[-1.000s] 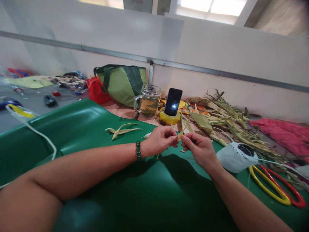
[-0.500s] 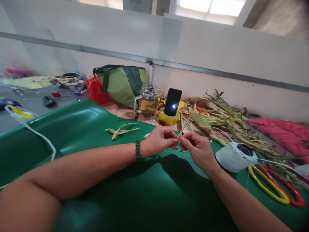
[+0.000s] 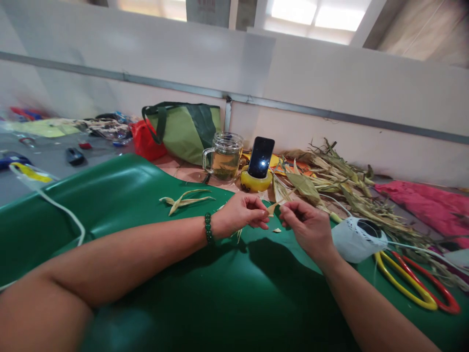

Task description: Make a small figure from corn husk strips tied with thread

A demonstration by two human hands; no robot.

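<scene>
My left hand [image 3: 242, 215], with a green bead bracelet [image 3: 208, 228] at its wrist, pinches a pale strip of dried corn husk [image 3: 271, 209]. The strip's thin end points up and to the right. Just right of it, my right hand [image 3: 308, 227] has its fingertips pressed together, apart from the left fingers. Whatever it may hold is too small to make out. Below the fingertips a small husk scrap [image 3: 277, 230] lies on the green mat [image 3: 220, 298]. More husk strips [image 3: 185, 201] lie on the mat to the left.
A white-wrapped spool [image 3: 359, 239] and scissors with yellow and red handles [image 3: 410, 283] lie right. Behind are a glass mug [image 3: 226, 164], a phone [image 3: 261, 156] in a yellow tape roll [image 3: 256, 181], a pile of husks [image 3: 340, 176] and a green bag [image 3: 179, 129].
My right hand has drawn slightly away to the right from the left hand, opening a gap between the fingertips. The small scrap on the mat now shows more fully.
</scene>
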